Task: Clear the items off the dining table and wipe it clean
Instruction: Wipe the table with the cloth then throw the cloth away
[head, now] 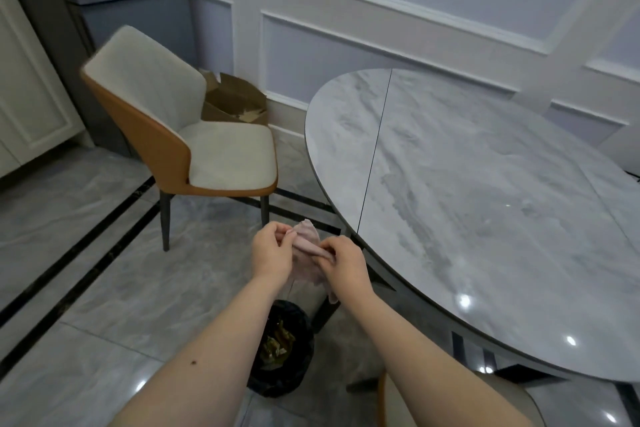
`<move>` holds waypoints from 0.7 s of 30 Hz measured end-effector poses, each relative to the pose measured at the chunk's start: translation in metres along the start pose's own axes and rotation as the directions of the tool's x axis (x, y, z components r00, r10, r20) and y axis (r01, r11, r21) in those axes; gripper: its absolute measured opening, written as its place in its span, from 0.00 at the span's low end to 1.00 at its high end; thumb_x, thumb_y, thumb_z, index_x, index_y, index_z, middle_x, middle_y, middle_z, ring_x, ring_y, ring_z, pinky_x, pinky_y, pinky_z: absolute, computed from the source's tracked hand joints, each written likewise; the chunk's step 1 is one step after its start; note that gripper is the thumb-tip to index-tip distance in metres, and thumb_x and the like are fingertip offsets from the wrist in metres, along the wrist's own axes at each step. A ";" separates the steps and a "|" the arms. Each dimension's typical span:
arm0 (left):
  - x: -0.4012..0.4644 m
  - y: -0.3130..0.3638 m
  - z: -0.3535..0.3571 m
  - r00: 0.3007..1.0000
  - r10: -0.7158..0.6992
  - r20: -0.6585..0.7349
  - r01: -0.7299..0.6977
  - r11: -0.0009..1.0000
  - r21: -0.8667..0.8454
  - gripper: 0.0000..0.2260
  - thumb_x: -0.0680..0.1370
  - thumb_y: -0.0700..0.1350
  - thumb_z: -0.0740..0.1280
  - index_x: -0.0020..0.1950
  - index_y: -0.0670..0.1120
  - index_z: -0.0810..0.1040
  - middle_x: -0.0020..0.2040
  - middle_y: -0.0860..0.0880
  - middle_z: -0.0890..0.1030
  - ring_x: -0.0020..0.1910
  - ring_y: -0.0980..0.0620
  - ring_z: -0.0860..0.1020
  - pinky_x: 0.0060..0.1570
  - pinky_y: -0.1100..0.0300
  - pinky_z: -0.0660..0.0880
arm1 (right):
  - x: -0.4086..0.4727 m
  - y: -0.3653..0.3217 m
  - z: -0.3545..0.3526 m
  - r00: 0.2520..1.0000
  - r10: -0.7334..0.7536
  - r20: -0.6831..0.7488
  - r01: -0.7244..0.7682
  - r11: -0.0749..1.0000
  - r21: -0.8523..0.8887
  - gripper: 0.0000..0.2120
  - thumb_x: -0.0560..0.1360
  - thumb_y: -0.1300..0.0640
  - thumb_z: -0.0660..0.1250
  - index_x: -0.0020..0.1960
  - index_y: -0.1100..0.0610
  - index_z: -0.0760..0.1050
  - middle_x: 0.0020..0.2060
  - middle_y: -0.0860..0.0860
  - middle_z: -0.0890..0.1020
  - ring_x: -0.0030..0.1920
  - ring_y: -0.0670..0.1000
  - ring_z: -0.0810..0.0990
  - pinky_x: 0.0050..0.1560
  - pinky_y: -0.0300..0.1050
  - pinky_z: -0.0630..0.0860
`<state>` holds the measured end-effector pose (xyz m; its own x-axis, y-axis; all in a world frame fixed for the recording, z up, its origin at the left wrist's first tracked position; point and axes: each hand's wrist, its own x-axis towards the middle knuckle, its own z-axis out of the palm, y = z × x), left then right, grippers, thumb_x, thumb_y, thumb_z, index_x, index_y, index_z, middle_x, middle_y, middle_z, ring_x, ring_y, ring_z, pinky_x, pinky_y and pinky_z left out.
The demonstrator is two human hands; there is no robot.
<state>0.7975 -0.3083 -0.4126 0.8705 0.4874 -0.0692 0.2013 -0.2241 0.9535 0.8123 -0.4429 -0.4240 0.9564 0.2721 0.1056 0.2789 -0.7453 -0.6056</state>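
above the floor just off the table's left edge, both hands hold a pale pink cloth (304, 246) between them. left hand (272, 251) pinches one end with curled fingers, right hand (341, 262) pinches the other, thumb and fingers closed on a fold. cloth is bunched, part of it hangs down below the right hand. directly under the hands: black-lined trash bin (280, 350) on the floor, some scraps inside. marble dining table (485, 201) sits to the right, glossy top with a thin seam across it. orange-backed chair (180, 125) stands well apart to the left, open cardboard box (235, 100) behind it against the wall. second chair back (391, 402) at bottom edge.
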 end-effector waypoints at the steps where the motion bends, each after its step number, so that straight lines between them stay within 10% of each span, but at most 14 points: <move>1: 0.000 0.002 -0.002 1.000 -0.002 -0.005 0.002 1.000 0.009 0.04 0.76 0.38 0.66 0.41 0.45 0.75 0.36 0.54 0.75 0.38 0.55 0.75 0.34 0.71 0.67 | -0.001 -0.001 -0.002 1.000 -0.014 0.016 0.014 1.000 -0.011 0.08 0.75 0.52 0.67 0.50 0.54 0.79 0.44 0.48 0.76 0.44 0.46 0.73 0.43 0.33 0.69; 9: 0.001 -0.003 -0.014 0.961 -0.275 -0.036 0.276 0.961 0.015 0.08 0.78 0.38 0.62 0.57 0.40 0.73 0.51 0.43 0.75 0.52 0.45 0.75 0.50 0.56 0.71 | -0.002 -0.007 -0.006 0.995 -0.018 0.096 0.029 0.992 -0.123 0.06 0.77 0.55 0.63 0.49 0.56 0.77 0.45 0.51 0.78 0.48 0.52 0.75 0.51 0.50 0.75; 17: -0.004 0.016 -0.028 0.933 0.091 0.349 -0.269 0.819 0.506 0.22 0.69 0.49 0.68 0.62 0.56 0.71 0.62 0.55 0.71 0.66 0.52 0.65 0.66 0.51 0.59 | 0.012 -0.026 -0.024 0.983 -0.072 0.170 0.091 0.991 -0.102 0.06 0.77 0.55 0.62 0.50 0.57 0.75 0.44 0.52 0.80 0.45 0.51 0.77 0.48 0.48 0.76; 21: 0.005 0.009 -0.045 0.965 0.098 0.241 -0.237 0.717 0.656 0.07 0.72 0.50 0.67 0.49 0.53 0.74 0.52 0.54 0.76 0.59 0.51 0.71 0.64 0.51 0.62 | 0.023 -0.040 -0.023 0.975 -0.087 0.203 0.092 0.996 -0.016 0.06 0.75 0.55 0.66 0.50 0.56 0.76 0.44 0.50 0.80 0.46 0.48 0.78 0.49 0.44 0.76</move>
<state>0.7836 -0.2696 -0.3908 0.9686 0.2448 -0.0436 0.2326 -0.8298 0.5074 0.8248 -0.4207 -0.3787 0.8910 0.4540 -0.0042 0.3675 -0.7266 -0.5806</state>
